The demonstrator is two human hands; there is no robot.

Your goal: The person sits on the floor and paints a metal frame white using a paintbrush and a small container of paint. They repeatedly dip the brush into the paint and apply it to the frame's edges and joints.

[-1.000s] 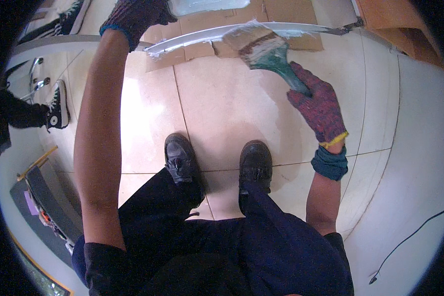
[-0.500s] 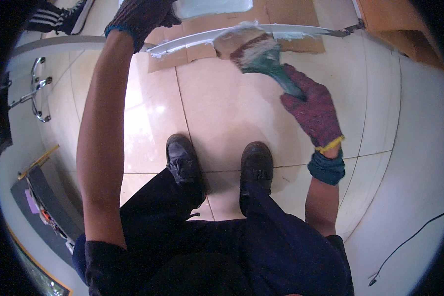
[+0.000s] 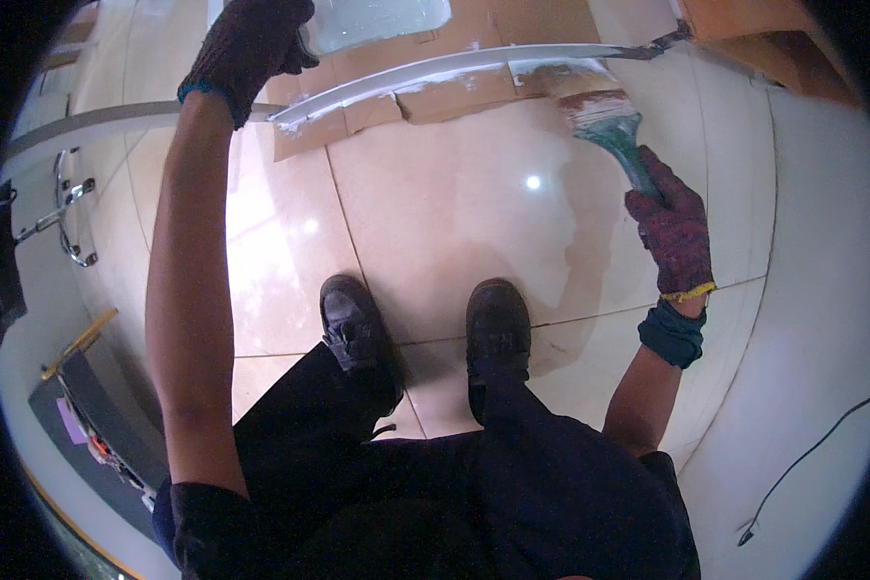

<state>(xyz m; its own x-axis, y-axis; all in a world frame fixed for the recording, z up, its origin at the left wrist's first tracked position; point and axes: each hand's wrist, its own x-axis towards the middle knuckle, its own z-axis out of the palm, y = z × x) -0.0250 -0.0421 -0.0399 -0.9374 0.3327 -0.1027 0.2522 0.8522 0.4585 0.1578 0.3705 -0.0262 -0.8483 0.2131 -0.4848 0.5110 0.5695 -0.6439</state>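
At the far left, a chrome rack (image 3: pixel 63 208) stands on the tiled floor (image 3: pixel 454 222), and a dark case (image 3: pixel 97 425) lies lower down beside it. The left hand (image 3: pixel 251 48), in a dark knit glove, is closed over the left end of a long curved white strip (image 3: pixel 454 70); what exactly the fingers clamp is hidden by the glove. The strip runs rightward above sheets of cardboard (image 3: pixel 396 97) laid flat on the floor, with a pale tray (image 3: pixel 382 19) just beyond. Both shoes (image 3: pixel 425 333) are planted on the tiles below the strip. To the right, the right hand (image 3: pixel 675 227), in a reddish glove with a teal cuff, is wrapped firmly around the green handle of a broad paintbrush (image 3: pixel 599 111), whose bristles touch the strip near its right end. The step in hand appears to be coating the strip with white paint, the left hand steadying it. The next stroke would likely call for an even drag along the strip, keeping drips over the cardboard and the held end steady.
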